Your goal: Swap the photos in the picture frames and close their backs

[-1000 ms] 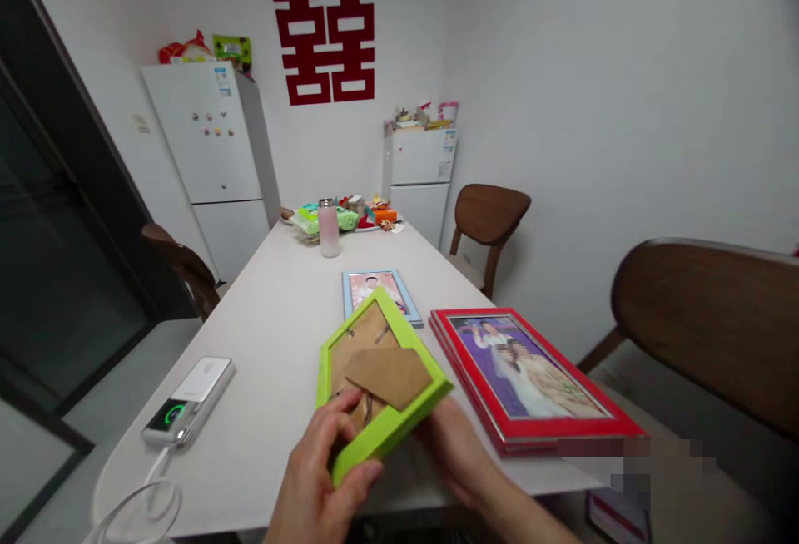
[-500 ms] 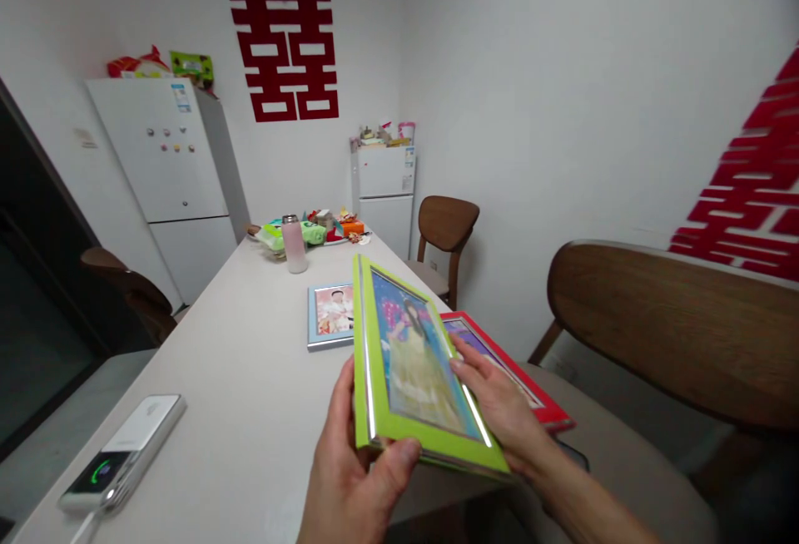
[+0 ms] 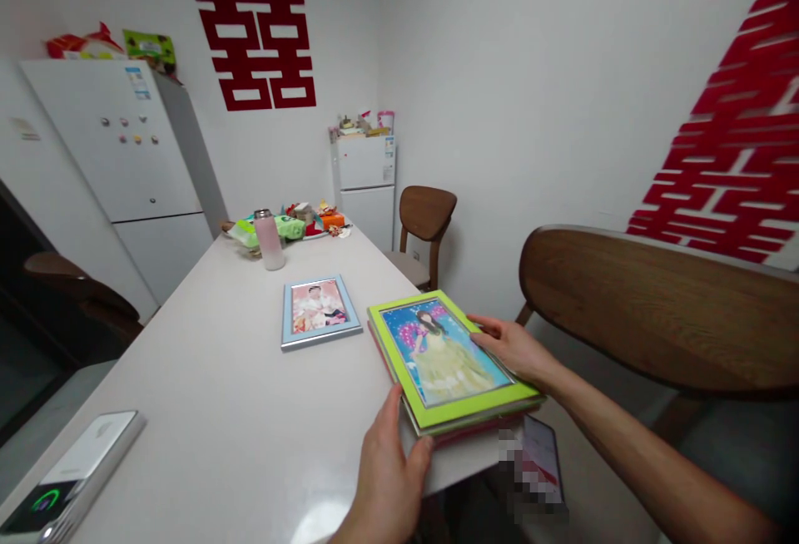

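A picture frame with a lime-green border [image 3: 446, 361] lies on top of a red picture frame [image 3: 459, 434], which shows only as a thin rim beneath it. The printed picture has a figure in a long pale yellow dress. My left hand [image 3: 390, 465] is closed round the near left corner, thumb at the front edge and fingers along the side. My right hand [image 3: 515, 348] grips the right edge, with fingertips over the border. To the left, a light blue picture frame [image 3: 320, 334] lies flat on the white table [image 3: 250, 411].
A pink bottle [image 3: 269, 243] stands farther back, before a pile of snack packets [image 3: 293, 228]. A power bank [image 3: 75, 469] lies at the left. A phone [image 3: 542, 457], partly pixelated, is below the table's right edge. Wooden chairs [image 3: 624, 311] line the right side.
The green frame was held tilted above the table; now it rests flat on the red one. Both hands came down with it. The view turned slightly right, and the blue frame is fully visible.
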Demonstrator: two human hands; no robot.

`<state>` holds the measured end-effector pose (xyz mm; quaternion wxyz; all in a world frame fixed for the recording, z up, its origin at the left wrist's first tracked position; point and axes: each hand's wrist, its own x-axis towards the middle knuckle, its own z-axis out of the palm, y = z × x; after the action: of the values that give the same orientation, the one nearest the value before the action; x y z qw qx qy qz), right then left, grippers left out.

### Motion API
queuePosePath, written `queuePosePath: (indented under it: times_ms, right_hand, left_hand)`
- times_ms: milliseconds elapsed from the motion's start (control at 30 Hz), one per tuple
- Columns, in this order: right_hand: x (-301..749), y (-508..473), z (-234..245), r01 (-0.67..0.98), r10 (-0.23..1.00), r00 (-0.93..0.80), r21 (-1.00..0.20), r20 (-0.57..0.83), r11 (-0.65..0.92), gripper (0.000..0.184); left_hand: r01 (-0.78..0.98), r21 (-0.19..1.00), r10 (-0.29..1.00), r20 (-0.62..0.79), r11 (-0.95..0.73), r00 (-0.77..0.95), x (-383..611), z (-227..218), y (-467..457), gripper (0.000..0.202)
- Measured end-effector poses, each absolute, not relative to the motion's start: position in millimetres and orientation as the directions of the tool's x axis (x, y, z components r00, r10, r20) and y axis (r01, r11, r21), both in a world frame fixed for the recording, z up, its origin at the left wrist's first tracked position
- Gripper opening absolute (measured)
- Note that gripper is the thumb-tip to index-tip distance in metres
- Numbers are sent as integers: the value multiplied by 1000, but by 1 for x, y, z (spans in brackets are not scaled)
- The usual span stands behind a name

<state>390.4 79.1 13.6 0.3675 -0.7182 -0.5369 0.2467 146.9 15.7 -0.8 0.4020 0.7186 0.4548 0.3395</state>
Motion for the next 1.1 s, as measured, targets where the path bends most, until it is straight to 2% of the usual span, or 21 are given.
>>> queuePosePath:
  times_ms: [133,200,300,400,467,567,667,767,867,933,1033,1100]
  right_hand:
    - [391,78,19,658,949,312,-733,52,-176,39]
    - [380,72,29,733,937,310,-668,161,-128,38]
    - [343,57,44,843,891,163,-529,423,97,35]
    - [301,48,49,841,853,-44,-442,521,313,33]
    - [282,49,47,868,848,-85,-379,523,321,37]
    - [269,54,38,897,904,-136,-337,405,286,44]
    - [266,52,31,895,921,-227,-306,315,325,45]
    - [265,42,28,904,914,-239,-269,327,333,36]
    - [272,32,28,900,907,-225,-280,357,334,24]
    - [279,28,25,901,899,-213,-278,383,332,26]
    - [284,27,18,906,874,-245,-221,420,360,40]
    - [279,29,13,918,861,-248,-176,444,356,43]
  left_hand:
    - [421,853,906,131,-310,402,141,3,23,64]
    - [509,796,902,103,-328,420,132,10,38,70]
    - [645,657,886,77,-390,457,113,20,72,75]
    - [701,582,893,107,-412,436,96,25,110,69]
    - [736,537,905,147,-412,400,89,24,130,64]
    - [805,449,921,197,-389,335,80,18,152,54]
    - [853,375,929,208,-364,305,74,10,162,42]
    - [873,321,927,204,-367,315,68,8,161,30]
    - [880,284,922,181,-382,342,59,9,145,23]
    - [881,268,920,155,-390,360,49,12,124,20]
    - [888,253,924,115,-383,366,36,16,83,22]
    - [878,263,916,93,-401,391,33,18,54,36]
